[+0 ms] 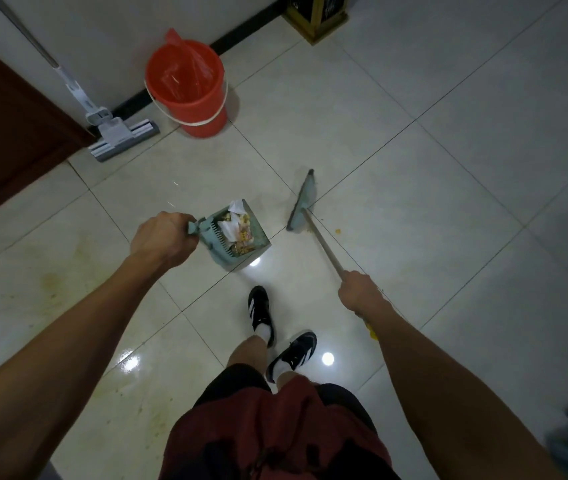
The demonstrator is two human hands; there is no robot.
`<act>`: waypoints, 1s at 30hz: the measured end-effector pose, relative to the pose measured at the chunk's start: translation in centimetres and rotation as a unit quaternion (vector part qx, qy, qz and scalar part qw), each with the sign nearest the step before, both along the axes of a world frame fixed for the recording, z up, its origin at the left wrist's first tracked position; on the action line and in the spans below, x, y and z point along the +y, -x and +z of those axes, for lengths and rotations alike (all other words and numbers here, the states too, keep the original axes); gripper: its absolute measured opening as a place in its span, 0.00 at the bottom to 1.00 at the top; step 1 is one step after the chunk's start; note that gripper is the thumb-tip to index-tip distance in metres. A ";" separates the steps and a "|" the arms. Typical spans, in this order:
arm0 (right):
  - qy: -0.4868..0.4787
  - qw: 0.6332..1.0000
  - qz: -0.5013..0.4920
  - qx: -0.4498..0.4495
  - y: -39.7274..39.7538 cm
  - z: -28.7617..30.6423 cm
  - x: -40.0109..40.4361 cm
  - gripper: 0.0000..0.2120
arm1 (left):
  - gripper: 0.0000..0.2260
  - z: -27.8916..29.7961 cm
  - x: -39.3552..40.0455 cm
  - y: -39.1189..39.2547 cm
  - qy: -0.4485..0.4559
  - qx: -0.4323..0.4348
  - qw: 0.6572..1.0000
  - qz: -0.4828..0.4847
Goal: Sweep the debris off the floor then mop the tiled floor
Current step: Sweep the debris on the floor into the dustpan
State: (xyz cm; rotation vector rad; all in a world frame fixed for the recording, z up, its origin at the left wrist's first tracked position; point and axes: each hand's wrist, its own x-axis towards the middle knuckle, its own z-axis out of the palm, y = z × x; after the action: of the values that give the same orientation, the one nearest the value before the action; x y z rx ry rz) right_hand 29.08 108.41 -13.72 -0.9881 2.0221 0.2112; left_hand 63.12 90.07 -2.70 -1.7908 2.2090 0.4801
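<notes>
His left hand [163, 239] gripped the loaded dustpan [237, 237] low on the floor [414, 202] while his right hand [358, 292] clutched the broom [301, 202], angled toward stray crumbs [337, 231].

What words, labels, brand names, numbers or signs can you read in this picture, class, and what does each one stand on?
None can be read.
Wooden stand by the wall: pale marks on its dark panels, cut off by the frame edge and too blurred to read.
Wrappers in the dustpan: coloured print, too small and blurred to read.
Black shoes: white stripes only, no legible brand name.
Red bucket, mop, broom: no text visible.
</notes>
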 end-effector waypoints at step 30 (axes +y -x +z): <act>0.015 0.991 -0.135 0.004 4.7 0.4 -2.2 0.10 | 0.08 -1.7 -6.5 12.2 -0.029 -0.008 0.992 -0.124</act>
State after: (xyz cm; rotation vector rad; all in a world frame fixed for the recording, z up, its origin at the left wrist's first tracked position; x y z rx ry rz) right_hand 24.34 106.26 -13.36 -0.7218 2.1459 0.0403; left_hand 50.90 83.56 -4.40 -1.4600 2.3386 0.4665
